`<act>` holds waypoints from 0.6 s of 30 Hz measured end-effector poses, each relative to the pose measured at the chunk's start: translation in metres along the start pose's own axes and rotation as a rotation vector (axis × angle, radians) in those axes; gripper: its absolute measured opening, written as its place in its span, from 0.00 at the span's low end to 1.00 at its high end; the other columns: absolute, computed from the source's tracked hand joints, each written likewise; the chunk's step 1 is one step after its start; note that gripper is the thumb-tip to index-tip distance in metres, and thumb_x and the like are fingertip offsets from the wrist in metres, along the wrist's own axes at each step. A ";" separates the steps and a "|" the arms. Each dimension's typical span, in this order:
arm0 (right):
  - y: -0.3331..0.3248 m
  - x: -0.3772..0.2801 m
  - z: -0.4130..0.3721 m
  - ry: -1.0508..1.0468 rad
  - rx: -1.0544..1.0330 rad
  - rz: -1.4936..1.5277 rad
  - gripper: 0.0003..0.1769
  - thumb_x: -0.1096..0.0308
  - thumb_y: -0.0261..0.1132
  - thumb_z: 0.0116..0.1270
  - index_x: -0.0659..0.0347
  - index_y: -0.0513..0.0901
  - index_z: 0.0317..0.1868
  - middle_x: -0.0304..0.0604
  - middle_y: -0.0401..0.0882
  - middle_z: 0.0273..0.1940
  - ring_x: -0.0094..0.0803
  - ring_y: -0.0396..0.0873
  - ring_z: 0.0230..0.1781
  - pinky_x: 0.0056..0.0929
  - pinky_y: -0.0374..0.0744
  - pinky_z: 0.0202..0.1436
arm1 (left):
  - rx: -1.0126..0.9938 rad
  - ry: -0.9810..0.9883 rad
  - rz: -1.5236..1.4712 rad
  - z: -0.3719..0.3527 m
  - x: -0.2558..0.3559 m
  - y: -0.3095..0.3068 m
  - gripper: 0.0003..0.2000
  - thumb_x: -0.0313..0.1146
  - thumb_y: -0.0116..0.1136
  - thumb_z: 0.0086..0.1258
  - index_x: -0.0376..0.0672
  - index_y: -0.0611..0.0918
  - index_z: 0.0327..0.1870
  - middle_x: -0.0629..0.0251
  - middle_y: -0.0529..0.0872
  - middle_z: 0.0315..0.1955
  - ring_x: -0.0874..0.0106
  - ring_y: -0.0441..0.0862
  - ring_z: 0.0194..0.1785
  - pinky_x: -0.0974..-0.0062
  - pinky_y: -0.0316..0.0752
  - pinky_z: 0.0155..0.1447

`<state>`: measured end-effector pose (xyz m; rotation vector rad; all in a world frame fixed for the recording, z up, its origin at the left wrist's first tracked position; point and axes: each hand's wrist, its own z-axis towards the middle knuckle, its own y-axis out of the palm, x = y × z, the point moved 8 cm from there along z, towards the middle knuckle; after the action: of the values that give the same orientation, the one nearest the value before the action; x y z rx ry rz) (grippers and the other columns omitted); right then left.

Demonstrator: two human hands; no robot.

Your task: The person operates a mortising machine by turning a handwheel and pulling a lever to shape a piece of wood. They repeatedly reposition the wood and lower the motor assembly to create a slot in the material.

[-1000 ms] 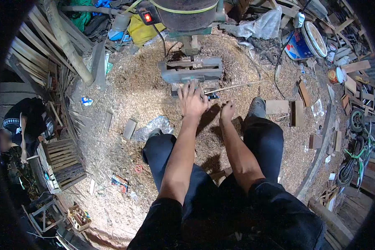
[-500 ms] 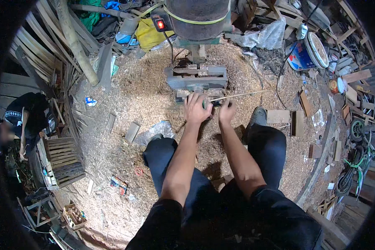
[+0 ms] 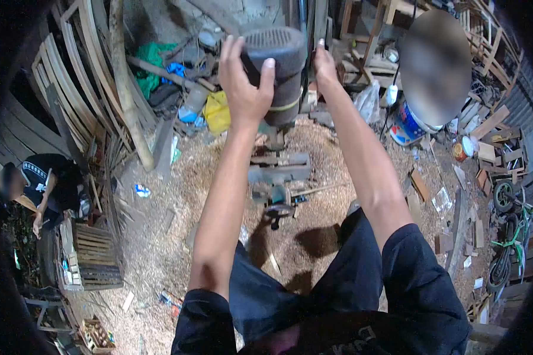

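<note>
My left hand [image 3: 244, 89] is raised at the left side of the dark motor housing [image 3: 278, 71], its fingers spread and its palm toward the housing. To the right of the housing, my right hand [image 3: 324, 68] is up with its fingers bent round; what it grips, if anything, is too small to make out. Below the motor are the metal vise [image 3: 279, 168] and a round handwheel [image 3: 279, 210]. A thin wooden strip [image 3: 320, 189] sticks out to the right near the handwheel.
Another person [image 3: 41, 183] is at the far left beside a slatted crate [image 3: 98, 254]. A yellow bag [image 3: 217, 112] lies behind left. A blue-and-white bucket [image 3: 405, 124] stands at the right, and a motorcycle [image 3: 503, 242] is farther right. Wood shavings cover the floor.
Both my hands have left the vise area and moved up to the motor housing. The view has shifted, so the motor's top and the handwheel now show.
</note>
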<state>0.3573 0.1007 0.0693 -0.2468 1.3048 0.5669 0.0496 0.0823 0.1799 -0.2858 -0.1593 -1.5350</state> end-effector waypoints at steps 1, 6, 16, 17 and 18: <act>0.010 0.022 0.045 -0.036 0.010 -0.059 0.45 0.31 0.47 0.72 0.75 0.79 0.56 0.60 0.82 0.50 0.47 0.78 0.56 0.40 0.71 0.62 | -0.052 0.025 0.026 0.011 0.002 0.010 0.26 0.40 0.61 0.69 0.33 0.71 0.63 0.41 0.71 0.64 0.48 0.65 0.71 0.57 0.57 0.75; 0.040 0.001 0.078 0.091 -0.229 -0.227 0.63 0.21 0.49 0.62 0.87 0.69 0.61 0.73 0.72 0.61 0.56 0.71 0.66 0.44 0.70 0.66 | 0.004 0.039 0.049 0.013 0.006 0.015 0.25 0.46 0.69 0.62 0.38 0.75 0.52 0.47 0.75 0.55 0.47 0.68 0.65 0.51 0.59 0.72; 0.043 -0.083 0.097 0.054 -0.212 -0.525 0.68 0.18 0.49 0.58 0.86 0.62 0.67 0.72 0.62 0.69 0.59 0.58 0.75 0.48 0.60 0.75 | -0.077 -0.020 0.036 0.015 0.008 0.017 0.30 0.44 0.75 0.56 0.38 0.73 0.54 0.46 0.71 0.58 0.45 0.64 0.68 0.50 0.57 0.72; 0.042 -0.084 0.098 0.031 -0.176 -0.559 0.67 0.18 0.49 0.58 0.86 0.63 0.67 0.71 0.63 0.69 0.59 0.58 0.75 0.47 0.60 0.75 | -0.076 -0.019 0.045 0.017 0.008 0.016 0.30 0.44 0.75 0.56 0.38 0.73 0.54 0.45 0.71 0.58 0.45 0.64 0.67 0.50 0.57 0.73; 0.048 -0.072 0.106 0.032 -0.243 -0.427 0.65 0.19 0.49 0.60 0.85 0.65 0.66 0.71 0.66 0.68 0.58 0.61 0.73 0.46 0.62 0.73 | -0.090 -0.025 0.036 0.017 0.006 0.017 0.30 0.44 0.74 0.56 0.37 0.72 0.54 0.44 0.70 0.58 0.44 0.63 0.68 0.49 0.56 0.73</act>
<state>0.4098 0.1732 0.1726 -0.7187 1.1667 0.3549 0.0679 0.0812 0.1963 -0.3771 -0.1044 -1.5054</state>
